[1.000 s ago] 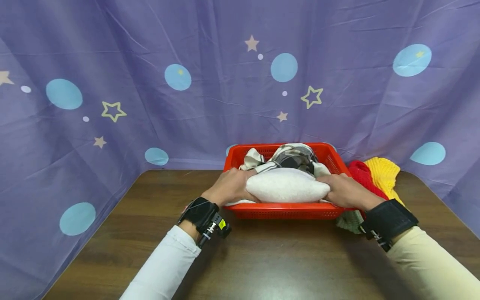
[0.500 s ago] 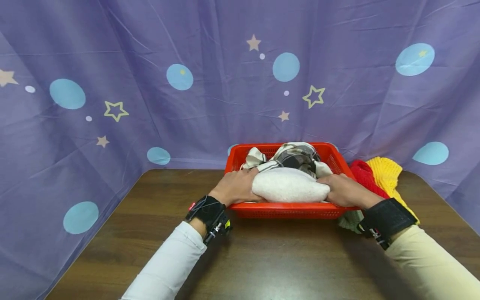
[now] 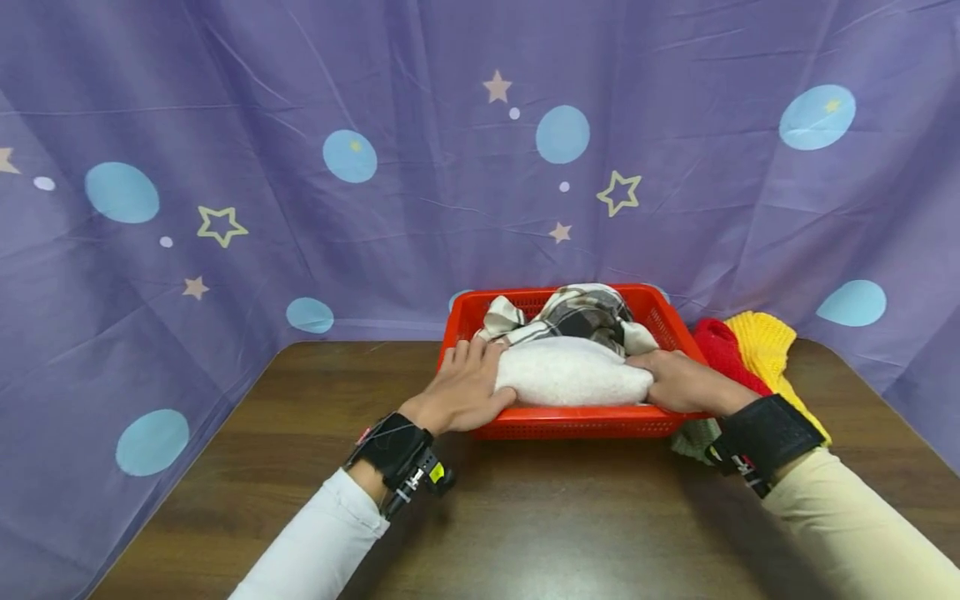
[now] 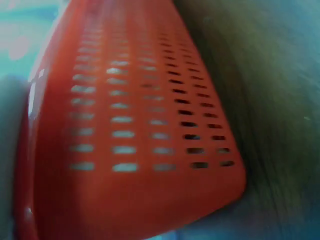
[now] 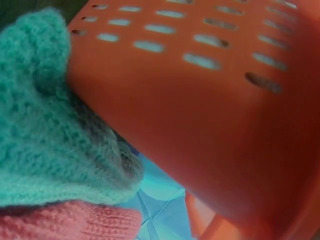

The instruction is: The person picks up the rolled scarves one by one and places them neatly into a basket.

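Observation:
A white, soft, folded fleece-like cloth (image 3: 570,372) lies puffed up in the front of a red plastic basket (image 3: 577,423). My left hand (image 3: 459,390) rests over the basket's front left corner, fingers straight and spread, thumb against the cloth's left end. At the other end, my right hand (image 3: 684,383) grips the cloth's right edge; its fingertips are hidden inside the basket. Behind the white cloth is a crumpled plaid cloth (image 3: 592,315). Both wrist views show mostly the basket's slotted outer wall (image 4: 125,190), with neither hand's fingers clearly visible.
Right of the basket lie a red knit (image 3: 726,354), a yellow knit (image 3: 763,343) and a pale green knit (image 3: 697,440), partly under my right arm. The green knit (image 5: 45,130) sits close to the basket wall. A purple curtain (image 3: 420,250) borders the brown table (image 3: 570,517).
My left hand has loosened from the cloth's left end; its fingers have straightened and spread, and it shifted slightly left. My right hand keeps its grip, nearly still.

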`<state>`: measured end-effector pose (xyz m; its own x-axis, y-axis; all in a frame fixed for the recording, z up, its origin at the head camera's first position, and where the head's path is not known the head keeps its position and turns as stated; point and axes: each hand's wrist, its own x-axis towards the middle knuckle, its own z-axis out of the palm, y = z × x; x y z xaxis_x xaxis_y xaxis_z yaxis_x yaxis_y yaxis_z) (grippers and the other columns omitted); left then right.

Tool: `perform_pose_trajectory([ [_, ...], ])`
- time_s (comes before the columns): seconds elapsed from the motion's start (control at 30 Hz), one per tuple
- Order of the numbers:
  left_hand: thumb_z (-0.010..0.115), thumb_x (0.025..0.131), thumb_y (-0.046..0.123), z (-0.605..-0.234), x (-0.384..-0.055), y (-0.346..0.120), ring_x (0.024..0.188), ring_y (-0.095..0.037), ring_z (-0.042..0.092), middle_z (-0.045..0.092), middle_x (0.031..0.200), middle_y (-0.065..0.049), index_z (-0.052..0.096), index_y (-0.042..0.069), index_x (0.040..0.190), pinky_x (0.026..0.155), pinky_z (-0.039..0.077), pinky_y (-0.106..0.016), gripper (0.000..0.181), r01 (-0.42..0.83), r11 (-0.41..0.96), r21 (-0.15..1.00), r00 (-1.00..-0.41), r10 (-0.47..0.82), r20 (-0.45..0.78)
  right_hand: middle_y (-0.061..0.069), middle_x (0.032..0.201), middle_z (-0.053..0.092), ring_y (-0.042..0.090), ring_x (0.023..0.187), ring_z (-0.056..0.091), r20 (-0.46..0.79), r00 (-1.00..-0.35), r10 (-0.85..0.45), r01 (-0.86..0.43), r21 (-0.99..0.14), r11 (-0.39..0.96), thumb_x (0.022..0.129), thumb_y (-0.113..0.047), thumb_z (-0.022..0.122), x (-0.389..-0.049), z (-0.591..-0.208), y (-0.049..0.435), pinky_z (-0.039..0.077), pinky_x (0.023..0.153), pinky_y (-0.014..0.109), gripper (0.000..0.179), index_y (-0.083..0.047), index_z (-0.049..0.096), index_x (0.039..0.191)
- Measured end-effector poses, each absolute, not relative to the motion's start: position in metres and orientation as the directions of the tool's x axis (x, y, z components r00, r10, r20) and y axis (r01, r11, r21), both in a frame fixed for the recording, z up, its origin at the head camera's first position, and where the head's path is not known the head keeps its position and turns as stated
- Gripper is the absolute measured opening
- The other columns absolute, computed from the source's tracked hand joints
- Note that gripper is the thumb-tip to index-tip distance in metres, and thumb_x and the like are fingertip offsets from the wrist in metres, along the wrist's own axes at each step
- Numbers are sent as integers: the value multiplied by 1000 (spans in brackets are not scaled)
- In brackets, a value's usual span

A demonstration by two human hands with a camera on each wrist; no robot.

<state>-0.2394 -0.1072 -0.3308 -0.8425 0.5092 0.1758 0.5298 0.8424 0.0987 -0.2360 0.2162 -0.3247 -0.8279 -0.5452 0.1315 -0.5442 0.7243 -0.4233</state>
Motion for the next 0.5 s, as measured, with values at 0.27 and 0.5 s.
perform_pose_trajectory([
  [0.27,68,86,30,-328,-206,-94,88,-33,55,56,109,-18,57,9,137,72,51,-41,57,393,906,-159,-755,416,507,-4,85,64,16,75,53,171,-828,-534,-553,-412,724,80,5,62,-235,-327,215,45,70,35,29,-17,71,97],
  [0.5,55,93,25,-331,-210,-100,87,-38,64,60,110,-23,46,-4,143,79,55,-50,58,447,883,145,-867,387,315,-6,81,62,14,72,51,197,-824,-531,-561,-413,717,78,6,62,-235,-329,214,43,67,33,30,-17,71,95],
])
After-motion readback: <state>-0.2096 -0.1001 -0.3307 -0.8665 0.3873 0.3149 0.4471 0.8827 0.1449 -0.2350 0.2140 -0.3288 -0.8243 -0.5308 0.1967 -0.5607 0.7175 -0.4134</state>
